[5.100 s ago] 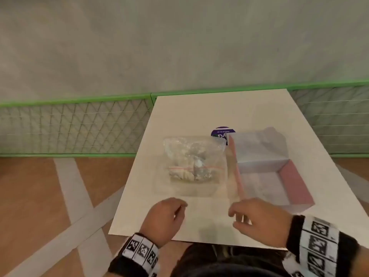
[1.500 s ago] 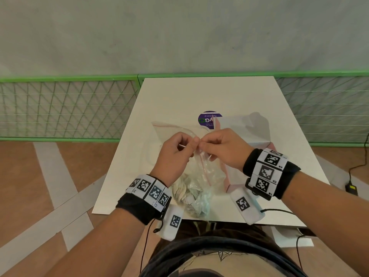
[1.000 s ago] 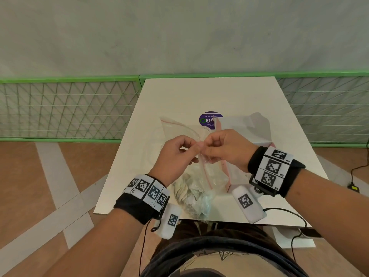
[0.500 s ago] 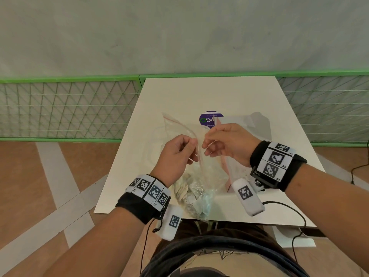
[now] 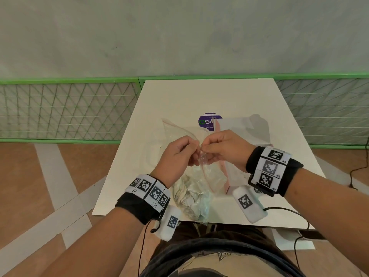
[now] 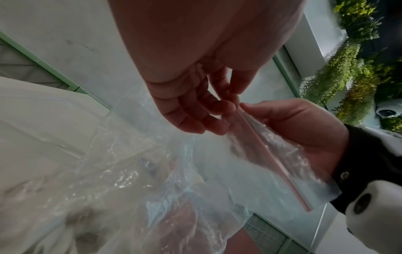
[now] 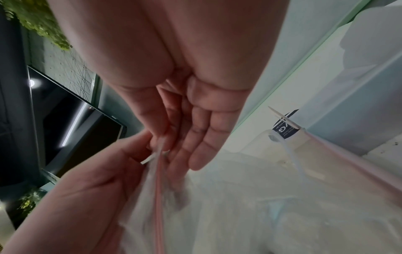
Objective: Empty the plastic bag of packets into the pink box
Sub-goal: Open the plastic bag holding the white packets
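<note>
A clear plastic bag [image 5: 196,188] with a pink zip strip hangs in the air over the near edge of the white table [image 5: 179,100], several pale packets [image 5: 187,194] bunched at its bottom. My left hand [image 5: 180,154] and right hand [image 5: 221,148] meet at the bag's top, each pinching the zip strip [image 6: 267,154] between thumb and fingers. The strip [image 7: 158,189] runs down between the two hands in the right wrist view. The pink box [image 5: 227,170] stands just right of the bag, largely hidden behind my right hand and wrist.
A round purple sticker [image 5: 208,121] lies on the table beyond my hands. A green mesh fence [image 5: 65,110] runs behind the table on both sides. A black cable [image 5: 357,170] trails on the floor at the right.
Within the last five seconds the bag was lifted off the table. In the last half second my hands, which had drawn slightly apart at the zip, have come back together on it.
</note>
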`<control>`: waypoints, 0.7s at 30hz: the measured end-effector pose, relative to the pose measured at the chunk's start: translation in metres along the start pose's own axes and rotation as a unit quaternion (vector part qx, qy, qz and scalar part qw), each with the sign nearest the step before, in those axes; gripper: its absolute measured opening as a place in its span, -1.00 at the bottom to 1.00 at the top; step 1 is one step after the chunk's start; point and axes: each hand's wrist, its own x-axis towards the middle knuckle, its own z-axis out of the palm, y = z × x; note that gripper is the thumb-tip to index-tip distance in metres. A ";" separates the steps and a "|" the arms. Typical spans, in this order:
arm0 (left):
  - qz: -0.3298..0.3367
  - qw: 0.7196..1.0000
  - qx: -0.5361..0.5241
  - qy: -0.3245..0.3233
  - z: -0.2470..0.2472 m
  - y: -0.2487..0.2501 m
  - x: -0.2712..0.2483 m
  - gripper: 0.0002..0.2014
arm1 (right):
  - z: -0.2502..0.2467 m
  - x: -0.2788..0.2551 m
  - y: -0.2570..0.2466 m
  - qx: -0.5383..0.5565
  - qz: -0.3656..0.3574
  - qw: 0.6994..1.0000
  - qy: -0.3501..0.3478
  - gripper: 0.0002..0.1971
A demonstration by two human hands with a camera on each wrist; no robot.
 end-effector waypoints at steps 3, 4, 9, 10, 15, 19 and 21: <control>-0.005 1.000 -0.023 -0.002 -0.001 0.002 0.001 -0.82 | 0.001 0.001 0.000 0.022 0.006 1.000 0.006 -0.86; -0.006 1.000 -0.022 0.000 -0.001 0.002 0.001 -0.86 | 0.003 0.001 0.000 0.023 0.005 1.000 0.008 -0.85; 0.014 1.000 0.011 0.007 -0.001 -0.005 0.001 -0.85 | 0.005 -0.001 0.000 0.037 0.012 0.999 0.022 -0.78; 0.019 1.000 0.016 0.005 -0.001 -0.006 0.001 -0.84 | 0.004 -0.002 0.000 0.050 0.017 0.998 0.023 -0.77; 0.037 0.999 0.027 0.007 -0.002 -0.009 0.001 -0.87 | 0.001 -0.004 0.002 0.046 0.005 0.998 0.033 -0.80; 0.053 0.998 0.040 0.008 -0.002 -0.009 0.002 -0.96 | 0.001 -0.002 0.004 0.022 -0.026 0.998 0.048 -0.86; 0.053 0.998 0.042 0.008 -0.003 -0.009 0.002 -0.95 | 0.000 -0.002 0.004 0.024 -0.027 0.999 0.038 -0.92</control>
